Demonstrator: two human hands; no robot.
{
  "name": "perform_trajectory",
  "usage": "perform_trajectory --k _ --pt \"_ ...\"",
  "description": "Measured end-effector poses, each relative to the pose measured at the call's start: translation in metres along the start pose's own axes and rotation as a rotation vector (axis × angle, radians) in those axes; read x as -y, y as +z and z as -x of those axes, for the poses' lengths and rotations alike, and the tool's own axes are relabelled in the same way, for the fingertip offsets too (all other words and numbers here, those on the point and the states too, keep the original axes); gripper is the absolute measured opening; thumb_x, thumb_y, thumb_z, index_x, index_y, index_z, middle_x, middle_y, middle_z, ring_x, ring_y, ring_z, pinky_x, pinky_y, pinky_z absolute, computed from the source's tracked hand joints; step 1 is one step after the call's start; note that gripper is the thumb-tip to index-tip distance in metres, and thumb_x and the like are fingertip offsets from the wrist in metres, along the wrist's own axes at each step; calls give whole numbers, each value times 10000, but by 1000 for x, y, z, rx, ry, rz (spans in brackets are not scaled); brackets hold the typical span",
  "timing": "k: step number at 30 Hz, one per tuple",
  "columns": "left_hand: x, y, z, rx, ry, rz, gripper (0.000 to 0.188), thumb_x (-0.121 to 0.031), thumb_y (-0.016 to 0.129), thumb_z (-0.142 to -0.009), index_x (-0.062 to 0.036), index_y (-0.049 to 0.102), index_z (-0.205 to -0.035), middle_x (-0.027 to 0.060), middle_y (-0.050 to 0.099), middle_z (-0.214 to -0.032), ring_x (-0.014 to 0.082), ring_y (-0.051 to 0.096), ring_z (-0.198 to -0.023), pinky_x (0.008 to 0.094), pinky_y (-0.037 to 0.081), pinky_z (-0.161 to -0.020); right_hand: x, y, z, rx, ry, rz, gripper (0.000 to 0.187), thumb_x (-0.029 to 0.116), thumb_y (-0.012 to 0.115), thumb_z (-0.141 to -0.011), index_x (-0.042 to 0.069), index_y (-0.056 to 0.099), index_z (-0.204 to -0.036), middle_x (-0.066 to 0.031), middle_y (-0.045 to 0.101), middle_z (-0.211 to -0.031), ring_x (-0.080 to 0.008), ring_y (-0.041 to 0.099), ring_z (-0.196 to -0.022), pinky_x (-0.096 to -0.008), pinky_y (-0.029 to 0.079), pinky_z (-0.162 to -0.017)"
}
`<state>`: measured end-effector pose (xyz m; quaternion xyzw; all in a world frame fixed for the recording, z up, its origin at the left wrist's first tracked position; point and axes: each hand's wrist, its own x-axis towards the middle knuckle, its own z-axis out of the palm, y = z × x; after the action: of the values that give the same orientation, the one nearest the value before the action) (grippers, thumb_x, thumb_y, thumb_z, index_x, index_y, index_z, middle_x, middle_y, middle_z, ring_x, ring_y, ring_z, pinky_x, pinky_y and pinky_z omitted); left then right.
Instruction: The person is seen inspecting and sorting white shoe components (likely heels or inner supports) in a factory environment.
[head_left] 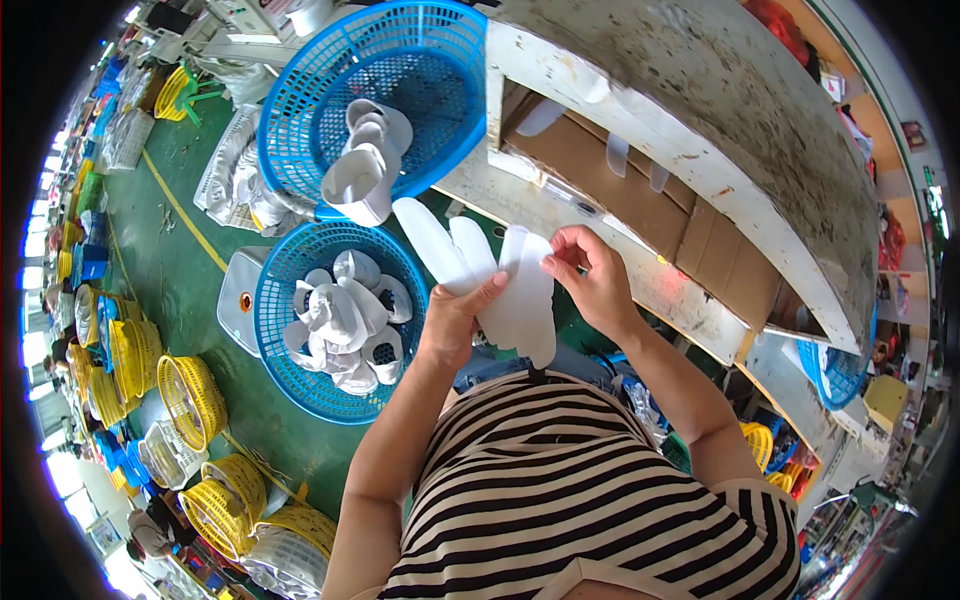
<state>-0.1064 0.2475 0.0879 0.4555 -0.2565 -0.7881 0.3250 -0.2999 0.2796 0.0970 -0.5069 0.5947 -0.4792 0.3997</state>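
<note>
A fanned bunch of thin white insoles (515,300) is gripped in my left hand (455,318), thumb pressed over them. My right hand (594,277) has its thumb and index finger together at the upper right edge of the bunch, pinching an insole there. To the left, a round blue basket (268,330) holds a heap of white shoe uppers (345,315). Beyond it, a second blue basket (300,95) stands higher, with a nested stack of white uppers (365,165) leaning at its near rim.
A worn white bench (700,110) with an open shelf stands at the right; cardboard (640,185) and a few white insoles (617,155) are on the shelf. Stacked yellow baskets (190,400) line the green floor (180,290) at left. A grey-white bin (240,300) sits beside the lower basket.
</note>
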Motion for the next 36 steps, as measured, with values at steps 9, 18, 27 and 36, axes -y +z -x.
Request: perform_trajectory --k 9,18,27,36 --pt "-5 -10 -22 -174 69 -27 248 -68 734 -764 9 636 -978 75 660 -856 174 645 -730 300 522 -643 28 12 2 7 -544 357 144 -37 656 -784 44 590 -883 -73 625 -829 -227 597 -742 -306 477 -647" --pt "-99 -38 -101 -255 513 -318 294 -207 723 -813 3 635 -999 46 650 -853 145 615 -702 299 490 -616 51 -40 14 -377 -76 -811 200 86 547 -930 87 514 -1127 -30 546 -964 -162 533 -890 -271 446 -762" --pt "-113 -74 -291 -247 392 -472 420 -281 790 -748 1 624 -1010 83 644 -846 193 639 -687 302 514 -533 -112 -132 14 -663 301 -469 258 88 647 -876 122 533 -1105 21 585 -928 -114 564 -898 -320 481 -781" --pt "-98 -92 -314 -204 -50 -942 664 -663 676 -714 -5 620 -781 53 569 -677 141 538 -556 266 462 -504 -194 -240 -80 -980 357 -180 283 131 609 -909 66 568 -1181 -46 604 -1083 -158 579 -972 -310 484 -809"
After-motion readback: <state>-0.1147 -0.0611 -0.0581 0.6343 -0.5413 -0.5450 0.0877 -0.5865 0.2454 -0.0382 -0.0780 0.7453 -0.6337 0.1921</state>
